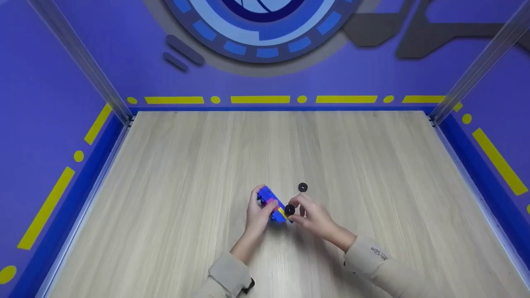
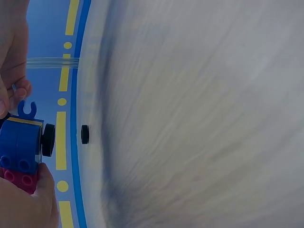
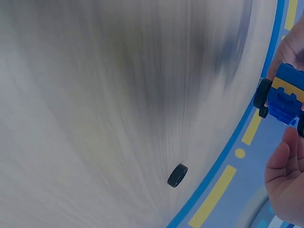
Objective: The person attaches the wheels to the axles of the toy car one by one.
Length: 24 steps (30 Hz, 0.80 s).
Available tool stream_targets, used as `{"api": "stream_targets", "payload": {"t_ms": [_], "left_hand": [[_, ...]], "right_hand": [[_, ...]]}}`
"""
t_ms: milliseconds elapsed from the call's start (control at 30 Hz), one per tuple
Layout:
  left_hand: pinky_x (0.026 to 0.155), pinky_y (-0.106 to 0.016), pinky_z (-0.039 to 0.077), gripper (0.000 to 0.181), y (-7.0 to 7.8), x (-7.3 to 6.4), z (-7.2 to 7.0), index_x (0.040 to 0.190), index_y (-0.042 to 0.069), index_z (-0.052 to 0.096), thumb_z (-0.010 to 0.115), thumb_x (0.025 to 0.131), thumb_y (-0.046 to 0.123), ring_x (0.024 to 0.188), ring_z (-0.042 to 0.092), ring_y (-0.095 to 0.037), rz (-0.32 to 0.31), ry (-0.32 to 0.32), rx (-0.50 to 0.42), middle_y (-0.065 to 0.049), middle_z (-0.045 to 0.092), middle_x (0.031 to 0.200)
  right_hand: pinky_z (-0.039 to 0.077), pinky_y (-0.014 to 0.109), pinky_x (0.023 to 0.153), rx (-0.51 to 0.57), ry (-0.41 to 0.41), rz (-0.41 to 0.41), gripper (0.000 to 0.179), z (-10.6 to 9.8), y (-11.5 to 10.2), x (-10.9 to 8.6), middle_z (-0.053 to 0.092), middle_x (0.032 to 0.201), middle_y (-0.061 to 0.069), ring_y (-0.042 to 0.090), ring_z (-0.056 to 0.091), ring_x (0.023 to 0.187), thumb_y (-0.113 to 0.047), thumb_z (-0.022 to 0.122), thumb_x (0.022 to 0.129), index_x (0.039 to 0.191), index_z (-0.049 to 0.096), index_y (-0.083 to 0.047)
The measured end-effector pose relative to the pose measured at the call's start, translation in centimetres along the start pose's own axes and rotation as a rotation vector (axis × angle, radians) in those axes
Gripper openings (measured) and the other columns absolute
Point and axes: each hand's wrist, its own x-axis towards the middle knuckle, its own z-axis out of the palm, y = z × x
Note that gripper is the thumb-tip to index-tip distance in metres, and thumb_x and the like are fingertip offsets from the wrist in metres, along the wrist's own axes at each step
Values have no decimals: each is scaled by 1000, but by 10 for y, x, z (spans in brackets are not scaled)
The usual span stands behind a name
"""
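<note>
My left hand (image 1: 257, 216) grips a toy car (image 1: 267, 193) built of blue, yellow and magenta bricks, tilted above the wooden table. Between the thumb and fingers of my right hand (image 1: 318, 218) is a black wheel (image 1: 289, 210), held close against the car's side; whether it sits on an axle cannot be told. Another black wheel (image 2: 48, 140) is fitted on the car's other side in the left wrist view, where a blue hook (image 2: 27, 110) sticks up from one end. A loose black wheel (image 1: 302, 187) lies on the table just beyond my right hand.
The pale wooden tabletop (image 1: 186, 165) spreads around both hands. Blue-purple panels (image 1: 265, 85) with yellow marks wall it in at the back and both sides, with metal posts (image 1: 89, 62) at the rear corners.
</note>
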Motion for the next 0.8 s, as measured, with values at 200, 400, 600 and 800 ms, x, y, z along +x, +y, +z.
{"api": "stream_targets", "payload": {"t_ms": [200, 400, 600, 800], "left_hand": [[79, -34, 47, 57, 0, 0, 0, 133, 17, 30, 56, 83, 16, 104, 47, -28, 4, -13, -20, -18, 37, 129], [78, -33, 47, 57, 1, 0, 0, 133, 16, 31, 56, 82, 16, 104, 47, -28, 15, -15, -9, -17, 36, 129], [77, -34, 48, 58, 3, -1, 0, 133, 13, 31, 57, 81, 14, 103, 47, -28, 29, -7, -4, -18, 38, 128], [76, -33, 48, 56, 4, -2, 0, 131, 16, 34, 57, 80, 13, 100, 49, -27, 34, 9, 11, -18, 41, 125]], "right_hand": [[47, 25, 55, 13, 20, -22, 27, 3, -1, 0, 56, 82, 1, 17, 54, 64, -6, 73, 67, 88, 56, -7], [47, 27, 54, 38, 29, -18, 26, 4, -3, 1, 57, 81, 2, 17, 53, 62, -5, 73, 67, 87, 56, -7], [45, 19, 54, 21, 38, -31, 26, 4, -3, 1, 56, 80, 0, 7, 50, 63, -7, 73, 66, 85, 56, -7], [46, 22, 55, 18, 33, -22, 25, 4, -6, 1, 55, 80, 0, 7, 50, 64, -9, 73, 66, 85, 57, -7]]}}
